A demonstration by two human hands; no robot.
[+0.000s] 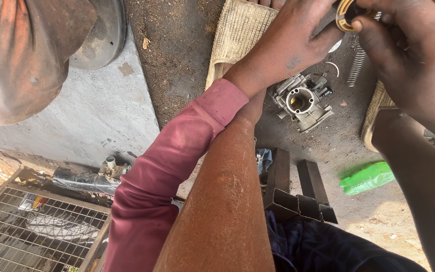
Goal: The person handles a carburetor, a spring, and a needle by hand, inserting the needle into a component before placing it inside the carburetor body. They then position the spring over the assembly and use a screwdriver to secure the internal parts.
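I am gripping a small brass-coloured ring part (347, 14) between both hands, the left hand (288, 45) pinching its near edge and the right hand (414, 55) closing fingers over its far side, at the top of view. Below them a metal carburettor body (302, 100) is lying on the dirt ground (177, 60), a coil spring (357, 66) just beside it, a green plastic bottle (367, 178) farther off.
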